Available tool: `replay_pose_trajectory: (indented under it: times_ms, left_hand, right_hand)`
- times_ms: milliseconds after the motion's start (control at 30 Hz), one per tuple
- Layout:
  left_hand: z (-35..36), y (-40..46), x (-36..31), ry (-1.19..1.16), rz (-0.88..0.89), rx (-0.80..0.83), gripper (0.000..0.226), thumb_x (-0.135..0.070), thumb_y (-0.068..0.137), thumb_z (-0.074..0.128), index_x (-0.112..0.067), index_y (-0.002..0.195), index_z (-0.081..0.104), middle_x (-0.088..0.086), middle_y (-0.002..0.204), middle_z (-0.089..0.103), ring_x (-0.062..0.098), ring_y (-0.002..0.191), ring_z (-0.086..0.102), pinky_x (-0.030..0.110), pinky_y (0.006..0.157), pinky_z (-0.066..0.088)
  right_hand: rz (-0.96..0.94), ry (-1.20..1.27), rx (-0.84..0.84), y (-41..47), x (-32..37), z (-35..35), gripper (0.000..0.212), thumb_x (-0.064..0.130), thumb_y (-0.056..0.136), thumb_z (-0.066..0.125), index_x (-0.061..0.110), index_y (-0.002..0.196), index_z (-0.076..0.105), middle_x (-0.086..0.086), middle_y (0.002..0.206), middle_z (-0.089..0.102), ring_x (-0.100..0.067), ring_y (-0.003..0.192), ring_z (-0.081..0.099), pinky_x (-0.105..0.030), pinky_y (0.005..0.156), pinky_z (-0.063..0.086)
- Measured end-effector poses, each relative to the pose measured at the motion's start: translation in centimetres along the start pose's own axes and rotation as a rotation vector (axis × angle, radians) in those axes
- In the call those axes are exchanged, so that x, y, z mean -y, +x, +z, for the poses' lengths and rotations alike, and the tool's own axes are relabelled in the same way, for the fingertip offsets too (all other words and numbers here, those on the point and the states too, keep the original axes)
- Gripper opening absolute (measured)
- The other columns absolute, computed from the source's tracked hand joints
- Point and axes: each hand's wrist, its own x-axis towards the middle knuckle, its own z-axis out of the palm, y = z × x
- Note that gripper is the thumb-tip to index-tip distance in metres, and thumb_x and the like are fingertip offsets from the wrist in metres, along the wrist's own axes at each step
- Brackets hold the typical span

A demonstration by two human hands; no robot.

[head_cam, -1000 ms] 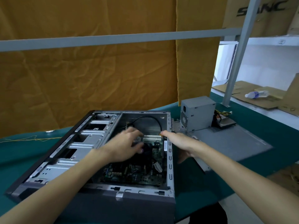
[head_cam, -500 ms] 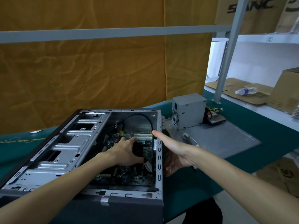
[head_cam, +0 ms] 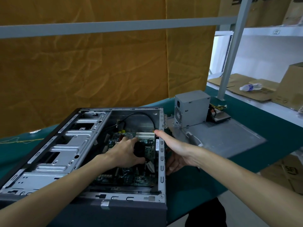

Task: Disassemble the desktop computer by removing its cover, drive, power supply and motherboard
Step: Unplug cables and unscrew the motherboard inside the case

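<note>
Since a second before, your left hand (head_cam: 126, 152) had slid from the white slots toward you along the motherboard (head_cam: 131, 174) and closed round a black part (head_cam: 140, 151) on it, while your right hand (head_cam: 176, 149) had dropped lower along the case's right wall. The computer case (head_cam: 54, 154) lay on its side on the green table (head_cam: 270, 128), cover off, with its metal drive bays on the left and the motherboard still seated in the bottom. Your left hand reached down inside, fingers curled over the black part with the thumb under it toward you; what that part was could not be told. Your right hand clasped the right wall (head_cam: 162, 161) of the case, the thumb stretched flat along its top edge and the fingers curled round the outside below. The removed cover (head_cam: 226, 138) lay flat on the table just right of the case, and the grey power supply (head_cam: 191, 108) stood upright on its far end, with its coloured wires and a flat metal drive (head_cam: 220, 117) just beyond it. A black cable (head_cam: 144, 114) arched across the far inside wall. As for writing, a small white sticker (head_cam: 157, 145) on the inner right wall carried print too fine to read, and the cardboard box (head_cam: 250, 4) on the upper shelf showed large dark letters cut off by the frame. A plastic bottle (head_cam: 250, 87) lay on flattened cardboard on the lower shelf.
</note>
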Motion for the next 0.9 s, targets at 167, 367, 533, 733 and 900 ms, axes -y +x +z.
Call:
replay_pose_trajectory:
  times_ms: [167,367,533,733,900]
  left_hand:
    - [-0.09,-0.01,0.57,-0.020,-0.005,-0.008,0.102,-0.071,0.063,0.074,-0.039,0.151,0.033,-0.004,0.112,0.042,0.024,0.106,0.058,0.033,0.083,0.054]
    - [0.01,0.10,0.32,-0.035,0.024,-0.026,0.105,-0.070,0.063,0.074,-0.037,0.154,0.032,-0.007,0.112,0.041,0.020,0.100,0.059,0.028,0.075,0.052]
    - [0.11,-0.12,0.70,-0.026,0.025,-0.035,0.102,-0.074,0.062,0.071,-0.037,0.151,0.035,-0.006,0.114,0.043,0.020,0.100,0.060,0.031,0.078,0.055]
    - [0.29,0.23,0.72,-0.046,0.031,-0.046,0.105,-0.075,0.061,0.070,-0.038,0.152,0.033,-0.008,0.114,0.043,0.019,0.099,0.061,0.023,0.069,0.048]
    - [0.21,0.26,0.89,-0.052,0.058,-0.069,0.105,-0.075,0.060,0.070,-0.040,0.152,0.033,-0.012,0.106,0.042,0.012,0.090,0.059,0.017,0.057,0.040]
  right_hand:
    - [-0.054,0.026,-0.031,-0.19,0.12,0.46,0.100,0.096,0.070,0.043,0.034,0.148,0.042,-0.018,0.141,0.058,-0.037,0.089,0.076,-0.053,0.078,0.063]
    - [-0.067,0.018,-0.031,-0.32,0.00,0.41,0.097,0.097,0.071,0.041,0.037,0.147,0.043,-0.016,0.142,0.058,-0.034,0.096,0.074,-0.053,0.085,0.061]
    - [-0.084,-0.040,-0.063,-0.01,-0.04,0.42,0.103,0.099,0.070,0.036,0.042,0.155,0.032,-0.012,0.159,0.041,-0.037,0.139,0.046,-0.057,0.112,0.041]
    - [-0.063,0.027,-0.056,-0.25,-0.01,0.52,0.100,0.098,0.068,0.042,0.043,0.150,0.038,-0.015,0.145,0.056,-0.040,0.114,0.067,-0.044,0.075,0.064]
    - [-0.076,0.039,-0.073,-0.50,0.07,0.82,0.102,0.098,0.067,0.043,0.046,0.154,0.032,-0.007,0.159,0.040,-0.037,0.118,0.065,-0.041,0.072,0.064]
